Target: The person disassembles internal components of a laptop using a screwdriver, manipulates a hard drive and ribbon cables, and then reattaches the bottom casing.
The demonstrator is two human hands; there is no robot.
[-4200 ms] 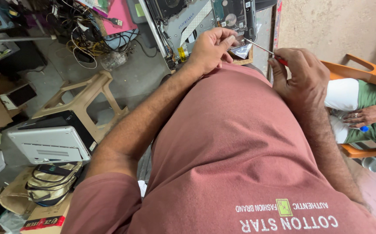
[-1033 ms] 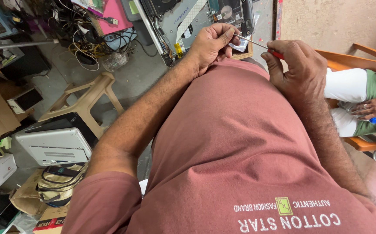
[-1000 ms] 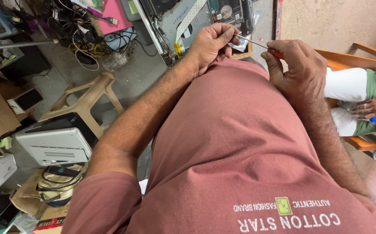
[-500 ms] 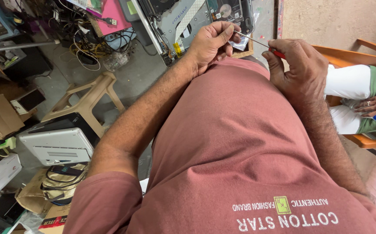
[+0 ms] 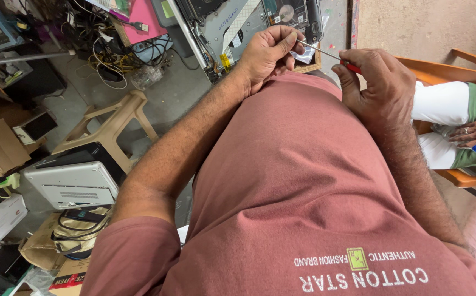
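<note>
One thin screwdriver (image 5: 328, 53) with a red handle lies between two hands: the right hand (image 5: 378, 85) has its grip closed on the handle, while the left hand (image 5: 268, 55), at its 9 o'clock, pinches fingers around the tip, perhaps on some small part hidden there. Beyond, at 12 o'clock, one opened laptop chassis (image 5: 249, 22) sits on the worktop; the pink shirt (image 5: 303, 192) blocks everything below. One stool (image 5: 111, 123) and one printer (image 5: 70, 183) stand at 8 o'clock, and since half a second ago the hands have barely moved.
</note>
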